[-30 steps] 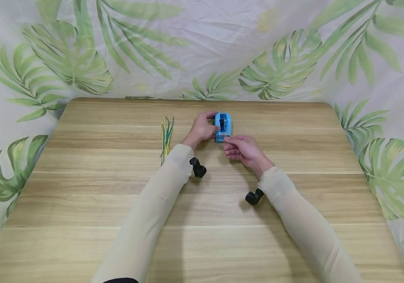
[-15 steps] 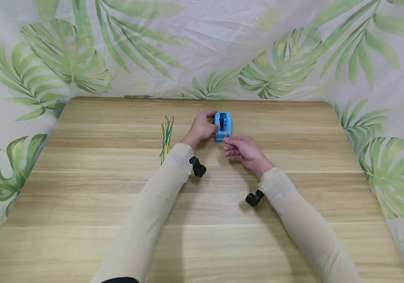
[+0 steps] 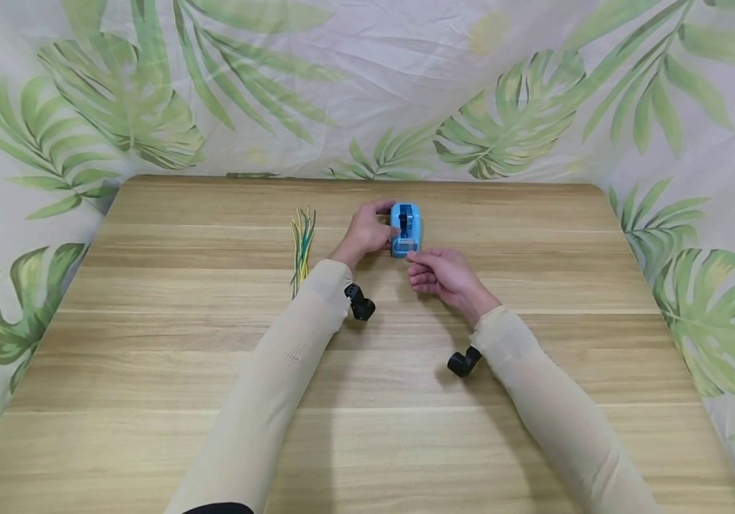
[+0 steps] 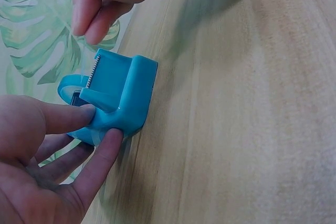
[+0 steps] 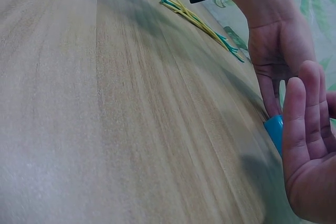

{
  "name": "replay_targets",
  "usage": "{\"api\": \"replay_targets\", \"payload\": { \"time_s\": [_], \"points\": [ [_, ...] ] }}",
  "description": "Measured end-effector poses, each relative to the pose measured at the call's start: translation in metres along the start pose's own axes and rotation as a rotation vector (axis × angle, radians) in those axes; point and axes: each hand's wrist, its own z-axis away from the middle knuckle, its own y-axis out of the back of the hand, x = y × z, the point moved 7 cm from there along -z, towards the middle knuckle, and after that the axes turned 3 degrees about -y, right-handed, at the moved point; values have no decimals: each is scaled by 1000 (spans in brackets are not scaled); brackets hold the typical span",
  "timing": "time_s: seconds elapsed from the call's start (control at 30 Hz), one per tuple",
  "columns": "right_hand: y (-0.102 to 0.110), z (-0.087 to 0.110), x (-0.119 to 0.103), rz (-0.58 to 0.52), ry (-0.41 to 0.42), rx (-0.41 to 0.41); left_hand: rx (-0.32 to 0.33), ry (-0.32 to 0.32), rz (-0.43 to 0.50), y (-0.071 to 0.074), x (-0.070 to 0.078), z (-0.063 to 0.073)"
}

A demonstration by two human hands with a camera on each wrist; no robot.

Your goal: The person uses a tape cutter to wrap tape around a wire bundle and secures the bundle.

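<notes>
A blue tape dispenser (image 3: 406,230) with a toothed metal cutter stands toward the far side of the table. My left hand (image 3: 366,232) grips its left side, the thumb near the tape roll (image 4: 72,86) and the other fingers against the base in the left wrist view. My right hand (image 3: 447,275) is just in front of the dispenser, thumb and index finger pinched together. In the left wrist view a faint strip of clear tape (image 4: 82,56) runs from those fingertips down toward the roll. The right wrist view hides most of the dispenser (image 5: 274,131) behind the right hand.
A loose bundle of yellow and green twist ties (image 3: 303,246) lies on the wooden table (image 3: 181,300), left of the left hand. Behind the table hangs a leaf-print cloth (image 3: 380,86). Small black cameras (image 3: 359,303) are strapped to both wrists.
</notes>
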Motion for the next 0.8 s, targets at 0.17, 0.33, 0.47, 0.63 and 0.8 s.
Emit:
{"api": "replay_targets", "payload": {
  "time_s": [0.17, 0.33, 0.47, 0.63, 0.8],
  "points": [
    [0, 2, 0, 8, -4, -2, 1, 3, 1, 0, 0, 0],
    [1, 2, 1, 15, -6, 1, 3, 9, 8, 0, 0, 0],
    [0, 2, 2, 14, -5, 1, 2, 13, 13, 0, 0, 0],
    [-1, 4, 3, 17, 0, -10, 3, 9, 18, 0, 0, 0],
    [0, 4, 5, 10, -7, -6, 3, 5, 17, 0, 0, -1]
  ]
}}
